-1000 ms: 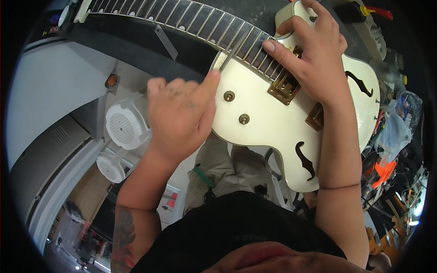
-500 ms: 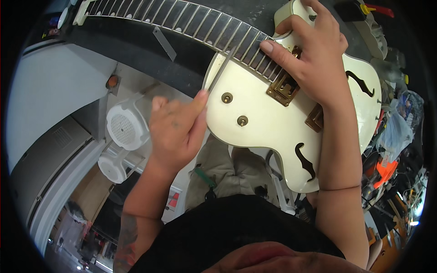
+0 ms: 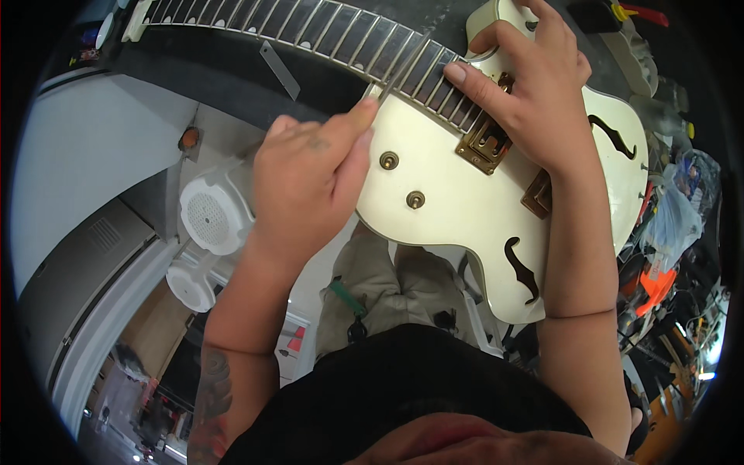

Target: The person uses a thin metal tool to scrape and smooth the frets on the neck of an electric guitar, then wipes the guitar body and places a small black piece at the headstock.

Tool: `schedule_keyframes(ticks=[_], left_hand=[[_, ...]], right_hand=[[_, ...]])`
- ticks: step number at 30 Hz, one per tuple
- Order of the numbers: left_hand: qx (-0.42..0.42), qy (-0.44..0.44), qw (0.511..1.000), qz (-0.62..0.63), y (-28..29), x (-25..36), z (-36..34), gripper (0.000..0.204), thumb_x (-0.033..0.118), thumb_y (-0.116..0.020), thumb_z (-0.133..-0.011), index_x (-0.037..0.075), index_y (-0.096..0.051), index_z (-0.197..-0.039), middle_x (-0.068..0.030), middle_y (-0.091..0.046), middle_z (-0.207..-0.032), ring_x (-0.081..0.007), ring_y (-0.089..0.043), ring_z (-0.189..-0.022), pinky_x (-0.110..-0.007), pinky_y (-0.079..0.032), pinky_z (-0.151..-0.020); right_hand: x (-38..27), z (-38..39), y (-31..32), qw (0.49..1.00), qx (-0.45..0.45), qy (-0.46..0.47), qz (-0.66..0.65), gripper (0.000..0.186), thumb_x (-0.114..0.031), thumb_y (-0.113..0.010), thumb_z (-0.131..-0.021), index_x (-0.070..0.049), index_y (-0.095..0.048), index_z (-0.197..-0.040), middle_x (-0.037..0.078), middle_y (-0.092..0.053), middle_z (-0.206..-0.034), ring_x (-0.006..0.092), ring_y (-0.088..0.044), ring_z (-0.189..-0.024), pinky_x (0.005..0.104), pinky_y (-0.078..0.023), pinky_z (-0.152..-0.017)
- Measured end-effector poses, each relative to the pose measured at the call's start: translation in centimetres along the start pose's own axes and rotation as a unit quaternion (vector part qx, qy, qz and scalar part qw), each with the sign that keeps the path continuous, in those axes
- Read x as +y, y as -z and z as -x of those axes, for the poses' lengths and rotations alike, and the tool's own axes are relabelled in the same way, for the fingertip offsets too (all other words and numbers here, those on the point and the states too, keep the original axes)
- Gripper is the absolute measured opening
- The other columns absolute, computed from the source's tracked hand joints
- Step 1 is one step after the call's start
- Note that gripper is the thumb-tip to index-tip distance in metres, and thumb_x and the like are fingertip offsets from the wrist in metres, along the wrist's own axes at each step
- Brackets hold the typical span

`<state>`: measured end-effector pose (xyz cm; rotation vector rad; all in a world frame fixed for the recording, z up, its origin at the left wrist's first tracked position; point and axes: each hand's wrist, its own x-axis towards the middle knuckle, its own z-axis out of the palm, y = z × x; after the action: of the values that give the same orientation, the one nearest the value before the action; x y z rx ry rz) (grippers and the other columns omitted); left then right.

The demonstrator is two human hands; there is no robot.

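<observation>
A cream electric guitar (image 3: 457, 217) with f-holes and brass-coloured pickups lies in front of me, its fretboard (image 3: 325, 32) running to the upper left. No strings are visible. My left hand (image 3: 306, 174) is closed around a thin metal file (image 3: 401, 71). The file lies across the fretboard, roughly in line with the frets, near the body joint; its handle end is hidden in the hand. My right hand (image 3: 535, 97) rests on the guitar with fingers spread, thumb on the last frets and fingers over the far side by the cutaway.
A flat metal strip (image 3: 279, 70) lies on the dark bench (image 3: 209, 74) beside the neck. White stools (image 3: 211, 215) stand below, to the left. At the right are a plastic bag (image 3: 673, 221), an orange item (image 3: 656, 285) and cluttered tools. A red-handled tool (image 3: 645, 14) is at the upper right.
My left hand has pushed the file up and to the right, farther across the fretboard. The guitar has shifted slightly; my right hand stays in place.
</observation>
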<state>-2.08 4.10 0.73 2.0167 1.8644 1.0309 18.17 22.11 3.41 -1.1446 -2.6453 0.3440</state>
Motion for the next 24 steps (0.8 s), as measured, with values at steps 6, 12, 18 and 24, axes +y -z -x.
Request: schedule_keyframes(ticks=[6,12,18,24], left_hand=[[-0.045,0.095,0.994,0.013,1.4,1.3,3.4,0.034,-0.006,-0.077,-0.095,-0.002,-0.08,-0.129,-0.009,-0.079,-0.091,-0.0214,-0.061,-0.065,-0.036,-0.044,-0.072],[0.004,0.03,1.0,-0.006,-0.9,-0.3,-2.3,0.036,-0.001,-0.079,-0.093,0.001,-0.08,-0.129,-0.0039,-0.073,-0.077,-0.0188,-0.06,-0.061,-0.037,-0.04,-0.069],[-0.007,0.074,0.997,0.026,-0.5,0.2,-0.9,0.034,0.0,-0.078,-0.095,0.002,-0.08,-0.129,-0.0036,-0.07,-0.075,-0.0198,-0.059,-0.062,-0.038,-0.039,-0.069],[-0.052,0.084,0.995,0.008,0.6,1.5,-0.2,0.031,-0.005,-0.075,-0.097,-0.002,-0.081,-0.128,-0.011,-0.077,-0.085,-0.0189,-0.065,-0.066,-0.034,-0.042,-0.073]], right_hand=[[0.8,-0.2,0.5,1.0,-0.018,0.006,-0.019,0.052,-0.054,-0.086,-0.09,-0.006,-0.078,-0.109,0.035,-0.046,-0.159,0.0506,-0.039,-0.149,0.0603,-0.028,-0.119],[0.2,-0.4,0.3,1.0,-0.014,0.0,-0.014,0.053,-0.054,-0.086,-0.09,-0.006,-0.078,-0.11,0.036,-0.045,-0.159,0.0511,-0.039,-0.149,0.0608,-0.028,-0.118],[2.3,-0.1,-0.6,0.999,-0.017,0.028,0.002,0.055,-0.057,-0.086,-0.09,-0.005,-0.077,-0.109,0.036,-0.044,-0.159,0.0512,-0.038,-0.15,0.0609,-0.028,-0.118],[1.3,-0.3,0.4,0.999,-0.03,-0.005,-0.017,0.056,-0.057,-0.086,-0.09,-0.005,-0.076,-0.108,0.036,-0.043,-0.16,0.0516,-0.038,-0.15,0.061,-0.028,-0.118]])
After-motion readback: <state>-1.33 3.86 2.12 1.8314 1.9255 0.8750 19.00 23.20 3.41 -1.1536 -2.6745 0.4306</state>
